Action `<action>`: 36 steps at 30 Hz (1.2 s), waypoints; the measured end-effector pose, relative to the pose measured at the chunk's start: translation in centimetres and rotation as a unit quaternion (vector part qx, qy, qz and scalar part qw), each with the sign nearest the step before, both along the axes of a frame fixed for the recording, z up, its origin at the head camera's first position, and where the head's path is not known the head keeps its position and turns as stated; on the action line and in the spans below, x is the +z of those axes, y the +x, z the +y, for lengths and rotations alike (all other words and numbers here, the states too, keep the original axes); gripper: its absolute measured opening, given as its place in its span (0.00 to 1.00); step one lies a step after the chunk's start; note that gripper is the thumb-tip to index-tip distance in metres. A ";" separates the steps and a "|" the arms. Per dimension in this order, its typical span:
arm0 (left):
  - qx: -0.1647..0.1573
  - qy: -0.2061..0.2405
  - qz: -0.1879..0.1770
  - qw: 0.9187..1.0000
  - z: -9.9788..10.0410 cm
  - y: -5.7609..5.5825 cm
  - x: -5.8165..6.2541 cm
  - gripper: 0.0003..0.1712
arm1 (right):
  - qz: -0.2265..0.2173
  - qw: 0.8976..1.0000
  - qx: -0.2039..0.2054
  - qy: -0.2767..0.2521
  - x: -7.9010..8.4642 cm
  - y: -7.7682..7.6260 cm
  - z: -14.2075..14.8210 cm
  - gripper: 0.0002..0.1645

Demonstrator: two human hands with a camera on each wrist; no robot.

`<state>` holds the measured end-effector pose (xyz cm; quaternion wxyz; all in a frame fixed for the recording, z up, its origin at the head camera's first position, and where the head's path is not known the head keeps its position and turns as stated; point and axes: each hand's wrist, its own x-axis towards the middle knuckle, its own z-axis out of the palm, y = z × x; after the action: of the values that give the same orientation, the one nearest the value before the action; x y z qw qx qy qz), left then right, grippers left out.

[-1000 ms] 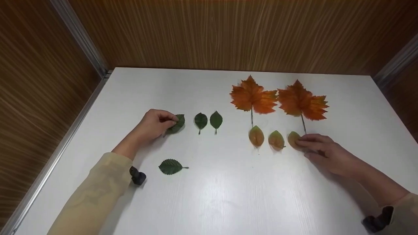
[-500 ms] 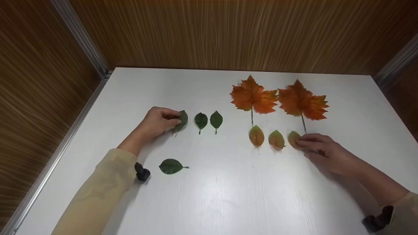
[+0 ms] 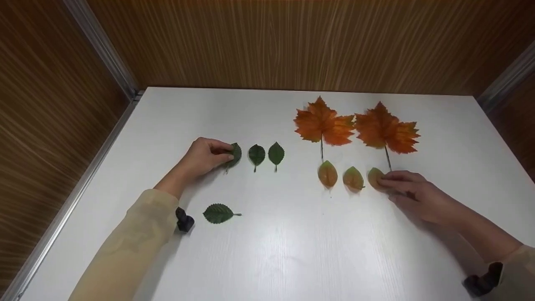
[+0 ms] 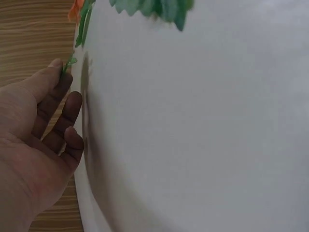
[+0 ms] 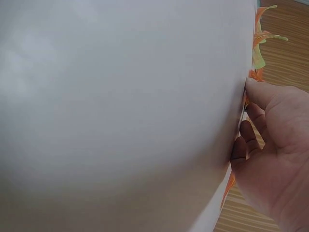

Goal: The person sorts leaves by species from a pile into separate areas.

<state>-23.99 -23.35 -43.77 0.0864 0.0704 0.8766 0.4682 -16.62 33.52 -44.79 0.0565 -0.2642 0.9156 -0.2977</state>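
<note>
Between thumb and forefinger, my left hand (image 3: 205, 155) pinches a small green leaf (image 3: 237, 154), held upright with its stem down. In the left wrist view, the other fingers of that hand (image 4: 43, 125) curl loosely. Two more green leaves, a darker one (image 3: 256, 154) and a pointed one (image 3: 276, 154), stand in a row to its right. My right hand (image 3: 413, 194) pinches an orange-green leaf (image 3: 375, 177), its fingers covering the right part. Left of that lie two similar leaves, one in the middle (image 3: 353, 179) and one farther left (image 3: 327, 174).
Two big orange maple leaves, a left one (image 3: 322, 123) and a right one (image 3: 386, 128), lie behind the small orange-green ones. A single green leaf (image 3: 218, 213) lies sideways on the white table (image 3: 284, 255) nearer me. Wood-grain panels (image 3: 267, 46) stand around the table.
My left hand has moved slightly right with the green leaf, which has turned more upright and come closer to the other two. The right hand stays where it was.
</note>
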 end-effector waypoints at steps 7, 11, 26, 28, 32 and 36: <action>-0.008 -0.045 0.017 0.999 0.1 -0.1 -0.3 0.15 | 0.011 1.000 0.006 -0.003 0.0 0.1 0.0 0.27; -0.013 -0.070 0.027 0.997 0.0 -0.2 -0.4 0.16 | 0.034 0.999 0.013 0.001 0.0 0.1 0.0 0.26; -0.020 -0.062 0.042 0.997 -0.4 -0.2 -0.6 0.16 | 0.055 0.998 0.025 -0.005 -0.3 -0.1 -0.1 0.27; -0.017 -0.066 0.038 0.997 -0.4 -0.2 -0.6 0.16 | 0.053 0.998 0.023 -0.006 -0.3 -0.1 -0.1 0.27; -0.014 -0.075 0.036 0.996 -0.6 -0.2 -0.7 0.16 | 0.048 0.999 0.023 -0.006 -0.2 -0.1 -0.1 0.27; -0.018 -0.083 0.034 0.996 -0.7 -0.3 -0.8 0.17 | 0.026 1.000 0.009 -0.001 0.0 0.0 -0.1 0.26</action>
<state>-24.32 -24.01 -44.60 0.0703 0.0945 0.9133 0.3899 -16.65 33.42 -44.82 0.0350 -0.2806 0.9139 -0.2912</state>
